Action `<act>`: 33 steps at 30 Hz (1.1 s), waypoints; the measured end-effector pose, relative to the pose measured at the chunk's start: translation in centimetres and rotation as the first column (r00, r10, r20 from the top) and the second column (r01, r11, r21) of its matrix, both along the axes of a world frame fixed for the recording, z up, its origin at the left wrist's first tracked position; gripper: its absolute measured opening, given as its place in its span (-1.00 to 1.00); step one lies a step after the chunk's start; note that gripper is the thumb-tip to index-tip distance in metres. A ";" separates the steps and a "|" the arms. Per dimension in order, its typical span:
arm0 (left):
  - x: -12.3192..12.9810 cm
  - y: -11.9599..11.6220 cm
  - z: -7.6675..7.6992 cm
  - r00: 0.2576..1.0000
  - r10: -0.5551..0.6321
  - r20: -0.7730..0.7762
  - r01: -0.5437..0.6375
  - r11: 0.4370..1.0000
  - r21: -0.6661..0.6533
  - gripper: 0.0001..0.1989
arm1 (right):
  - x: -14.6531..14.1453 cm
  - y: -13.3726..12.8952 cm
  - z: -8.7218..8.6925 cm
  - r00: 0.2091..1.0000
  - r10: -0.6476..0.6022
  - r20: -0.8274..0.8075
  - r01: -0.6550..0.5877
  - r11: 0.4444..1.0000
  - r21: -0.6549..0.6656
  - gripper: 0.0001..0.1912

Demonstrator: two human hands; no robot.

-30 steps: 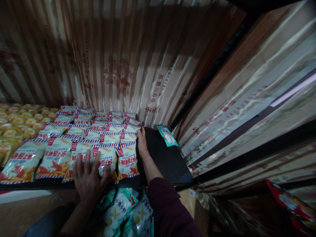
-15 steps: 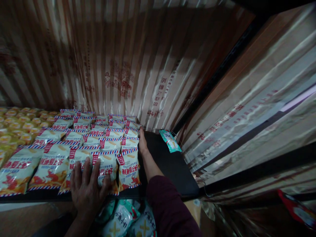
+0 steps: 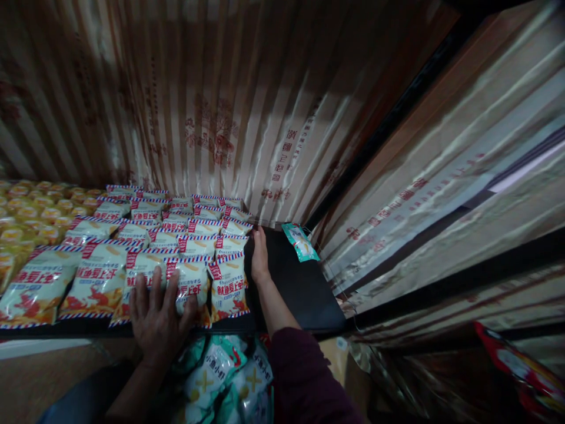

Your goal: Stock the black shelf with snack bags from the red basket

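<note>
Rows of white snack bags [image 3: 228, 288] with red lettering and striped edges lie on a black shelf [image 3: 300, 294]. My left hand [image 3: 159, 312] rests over the front row with its fingers spread, touching the lower part of two snack bags. Along the right end of the rows stands my right hand [image 3: 260, 256], its fingers stretched out and its palm turned toward the bags. A narrow gap shows between that hand and the front bags; at the back I cannot tell whether the fingertips touch.
One small green snack bag [image 3: 300, 241] lies at the shelf's back right corner. Yellow-wrapped cups [image 3: 35, 212] fill the left side. Below the shelf are several green bags [image 3: 216, 371]. Pleated curtains [image 3: 212, 135] hang behind, and a black post [image 3: 375, 141] slants at the right.
My right hand has shifted slightly right, away from the bag row. The left hand stays on the front bags. The shelf sits a little higher in view.
</note>
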State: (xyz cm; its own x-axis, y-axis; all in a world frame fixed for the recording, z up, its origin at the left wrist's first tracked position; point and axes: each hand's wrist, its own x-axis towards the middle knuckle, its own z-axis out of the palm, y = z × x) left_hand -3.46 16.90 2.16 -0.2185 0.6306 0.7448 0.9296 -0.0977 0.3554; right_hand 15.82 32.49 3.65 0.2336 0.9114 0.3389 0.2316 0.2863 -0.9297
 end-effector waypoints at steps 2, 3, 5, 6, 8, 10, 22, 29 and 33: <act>0.0 0.0 0.0 1.000 -0.008 0.011 0.008 1.000 -0.003 -0.27 | 0.0 -3.1 0.6 0.999 0.042 0.018 -0.042 0.999 -0.006 -0.34; -0.1 0.0 0.0 1.000 -0.010 0.015 0.010 1.000 -0.005 -0.29 | -0.1 -4.8 0.8 0.997 0.059 0.059 -0.060 0.998 0.018 -0.34; -0.2 0.0 0.0 1.000 -0.019 0.012 0.019 1.000 -0.006 -0.31 | -0.6 -8.0 0.9 0.974 0.071 0.216 -0.082 0.996 0.045 -0.34; -0.3 -0.1 0.0 1.000 -0.023 0.008 0.023 1.000 -0.001 -0.32 | -0.9 -9.4 0.8 0.949 0.066 0.308 -0.086 0.995 0.053 -0.32; -0.4 -0.2 0.0 1.000 -0.028 -0.007 0.028 0.999 0.017 -0.32 | -1.7 -11.5 0.5 0.885 0.054 0.463 -0.093 0.994 0.063 -0.26; -0.4 -0.3 0.0 0.999 -0.039 -0.024 0.040 0.999 0.035 -0.31 | -2.4 -12.5 0.2 0.839 0.070 0.539 -0.093 0.995 0.017 -0.26; -0.5 0.2 0.1 0.999 -0.031 -0.019 0.030 0.998 -0.048 -0.34 | -3.8 -12.5 -0.8 0.854 -0.013 0.521 0.029 0.999 -0.023 -0.32; -0.6 -0.1 0.2 1.000 -0.005 0.025 0.006 0.999 -0.044 -0.35 | -3.8 -12.4 -1.1 0.848 -0.041 0.528 0.048 0.999 0.000 -0.27; -0.6 -0.3 0.1 0.999 0.014 0.047 -0.013 0.999 -0.031 -0.37 | -3.8 -12.4 -1.3 0.834 -0.104 0.542 0.087 0.995 0.057 -0.21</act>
